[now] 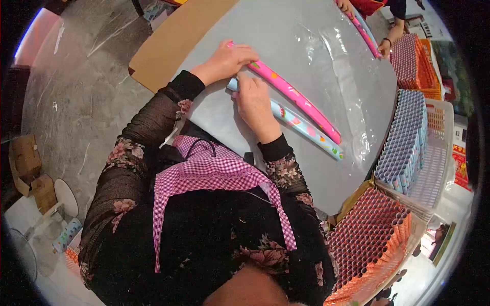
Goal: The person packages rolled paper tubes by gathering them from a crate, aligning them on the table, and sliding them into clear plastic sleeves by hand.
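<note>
Two long patterned tubes lie slanting side by side on the grey table [204, 109]. My left hand [228, 61] is closed over the upper-left end of the pink tube [296, 95]. Just below it, my right hand [253, 102] grips the light blue tube [301, 125] near its upper-left end, fingers bent round it. The far ends of both tubes rest close together at the lower right, a small gap between them. The palms and the tube ends under the fingers are partly hidden.
Across the table a co-worker's hands [384, 48] hold another pink and blue tube [364, 31]. Clear plastic film [342, 76] covers the tabletop. Crates of upright tubes [367, 239] line the right edge. Brown cardboard [168, 43] lies at the upper left.
</note>
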The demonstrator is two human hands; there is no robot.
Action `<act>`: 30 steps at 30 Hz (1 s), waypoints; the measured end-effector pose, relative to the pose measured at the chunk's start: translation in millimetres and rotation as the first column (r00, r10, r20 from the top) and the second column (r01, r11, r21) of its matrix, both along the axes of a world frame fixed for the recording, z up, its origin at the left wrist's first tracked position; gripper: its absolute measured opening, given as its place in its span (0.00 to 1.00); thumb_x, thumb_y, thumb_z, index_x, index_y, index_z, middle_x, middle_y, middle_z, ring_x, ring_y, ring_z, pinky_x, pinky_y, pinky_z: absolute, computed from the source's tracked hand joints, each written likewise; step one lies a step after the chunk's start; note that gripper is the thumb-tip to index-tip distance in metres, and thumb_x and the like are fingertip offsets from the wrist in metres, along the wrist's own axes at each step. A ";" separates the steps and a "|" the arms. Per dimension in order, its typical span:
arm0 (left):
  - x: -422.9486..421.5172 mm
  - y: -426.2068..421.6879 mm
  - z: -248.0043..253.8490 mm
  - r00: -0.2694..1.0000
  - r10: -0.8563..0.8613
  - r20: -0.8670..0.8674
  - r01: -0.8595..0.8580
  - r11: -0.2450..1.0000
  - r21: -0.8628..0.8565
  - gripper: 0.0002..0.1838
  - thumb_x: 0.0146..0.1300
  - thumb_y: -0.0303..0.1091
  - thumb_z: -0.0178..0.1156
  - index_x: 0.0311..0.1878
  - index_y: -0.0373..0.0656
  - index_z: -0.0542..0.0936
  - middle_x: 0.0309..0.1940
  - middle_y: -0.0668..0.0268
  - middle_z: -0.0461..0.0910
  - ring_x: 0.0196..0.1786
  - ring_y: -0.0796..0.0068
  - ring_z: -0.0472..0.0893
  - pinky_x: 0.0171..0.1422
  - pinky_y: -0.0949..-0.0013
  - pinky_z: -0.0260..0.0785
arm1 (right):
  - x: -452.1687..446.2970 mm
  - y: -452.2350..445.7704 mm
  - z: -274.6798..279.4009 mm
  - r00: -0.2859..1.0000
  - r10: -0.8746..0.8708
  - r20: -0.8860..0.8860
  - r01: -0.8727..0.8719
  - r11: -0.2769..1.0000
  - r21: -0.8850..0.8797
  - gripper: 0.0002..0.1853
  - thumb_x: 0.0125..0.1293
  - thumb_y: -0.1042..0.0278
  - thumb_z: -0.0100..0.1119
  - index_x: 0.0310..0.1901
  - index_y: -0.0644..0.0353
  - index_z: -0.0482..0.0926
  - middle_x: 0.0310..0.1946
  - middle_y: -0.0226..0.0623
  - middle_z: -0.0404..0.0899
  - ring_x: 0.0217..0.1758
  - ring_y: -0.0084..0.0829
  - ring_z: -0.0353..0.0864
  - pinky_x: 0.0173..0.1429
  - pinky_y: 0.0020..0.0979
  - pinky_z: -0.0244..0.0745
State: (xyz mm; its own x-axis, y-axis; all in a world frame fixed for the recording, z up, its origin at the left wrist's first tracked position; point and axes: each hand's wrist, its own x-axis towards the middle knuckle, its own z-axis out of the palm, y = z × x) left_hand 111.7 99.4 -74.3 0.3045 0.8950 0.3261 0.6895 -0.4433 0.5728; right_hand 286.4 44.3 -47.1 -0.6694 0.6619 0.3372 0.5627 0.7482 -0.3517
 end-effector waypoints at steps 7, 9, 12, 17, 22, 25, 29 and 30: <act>-10.1 -2.1 4.1 0.986 -0.164 0.007 0.164 0.982 -0.092 0.18 0.74 0.44 0.49 0.60 0.50 0.77 0.60 0.66 0.77 0.70 0.67 0.69 0.76 0.44 0.43 | 0.0 11.2 -4.9 0.986 -0.124 -0.110 0.119 0.991 -0.052 0.21 0.50 0.73 0.71 0.46 0.62 0.76 0.40 0.45 0.77 0.46 0.48 0.74 0.51 0.45 0.69; -13.3 -2.8 1.1 0.982 -0.188 -0.009 0.187 0.979 -0.077 0.19 0.73 0.45 0.50 0.62 0.50 0.76 0.63 0.65 0.76 0.71 0.67 0.67 0.77 0.44 0.41 | 0.9 17.3 -8.6 0.984 -0.124 -0.127 0.115 0.991 -0.073 0.18 0.52 0.73 0.69 0.45 0.64 0.75 0.40 0.47 0.76 0.46 0.49 0.75 0.51 0.46 0.70; -16.3 -7.0 -1.6 0.974 -0.212 -0.078 0.213 0.977 -0.003 0.23 0.72 0.47 0.52 0.66 0.50 0.73 0.68 0.66 0.72 0.74 0.66 0.64 0.78 0.43 0.39 | 1.1 24.2 -16.2 0.967 -0.134 -0.217 0.126 0.991 -0.051 0.17 0.54 0.74 0.67 0.45 0.64 0.74 0.39 0.47 0.76 0.46 0.49 0.75 0.50 0.45 0.70; -17.2 -6.3 -6.1 0.967 -0.200 -0.158 0.212 0.975 0.063 0.29 0.68 0.52 0.56 0.68 0.50 0.72 0.69 0.65 0.71 0.74 0.65 0.65 0.79 0.45 0.38 | 15.4 12.3 -2.1 0.981 -0.142 -0.132 0.129 0.986 -0.102 0.18 0.55 0.73 0.66 0.47 0.63 0.75 0.42 0.46 0.77 0.48 0.47 0.76 0.54 0.44 0.69; -16.5 -7.7 -2.0 0.967 -0.194 -0.163 0.204 0.978 0.046 0.28 0.67 0.50 0.58 0.68 0.51 0.72 0.68 0.66 0.72 0.74 0.66 0.65 0.79 0.45 0.40 | 81.4 -8.4 3.2 0.959 -0.285 -0.016 0.283 0.957 -0.063 0.23 0.55 0.72 0.68 0.54 0.63 0.76 0.47 0.46 0.80 0.51 0.48 0.77 0.58 0.43 0.70; -17.9 -8.6 -3.5 0.970 -0.177 -0.169 0.195 0.976 0.100 0.28 0.66 0.49 0.59 0.67 0.51 0.73 0.68 0.67 0.72 0.73 0.65 0.66 0.79 0.45 0.40 | 128.0 -21.0 2.5 0.921 -0.390 0.016 0.390 0.919 -0.065 0.21 0.55 0.71 0.68 0.51 0.62 0.78 0.46 0.46 0.80 0.51 0.48 0.77 0.58 0.44 0.70; -16.7 -8.9 -4.1 0.971 -0.189 -0.147 0.197 0.979 0.045 0.30 0.64 0.48 0.61 0.68 0.50 0.72 0.69 0.66 0.71 0.74 0.63 0.64 0.79 0.44 0.39 | 137.1 -32.5 2.2 0.903 -0.430 -0.015 0.430 0.902 -0.032 0.19 0.54 0.73 0.69 0.48 0.63 0.78 0.44 0.45 0.79 0.50 0.47 0.76 0.56 0.44 0.70; -14.3 -9.8 0.9 0.973 -0.188 -0.131 0.195 0.980 0.046 0.29 0.64 0.47 0.61 0.67 0.49 0.73 0.68 0.65 0.72 0.74 0.63 0.65 0.79 0.45 0.39 | 135.0 -32.9 1.3 0.897 -0.440 -0.040 0.440 0.898 -0.011 0.18 0.53 0.74 0.69 0.47 0.64 0.78 0.42 0.43 0.78 0.49 0.46 0.76 0.55 0.45 0.69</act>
State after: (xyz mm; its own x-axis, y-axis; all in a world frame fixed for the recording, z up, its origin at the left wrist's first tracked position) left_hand 97.4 89.6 -73.4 0.5102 0.7967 0.3239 0.6533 -0.6040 0.4565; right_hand 421.4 11.3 -45.8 -0.2959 0.8862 0.3566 0.8194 0.4273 -0.3820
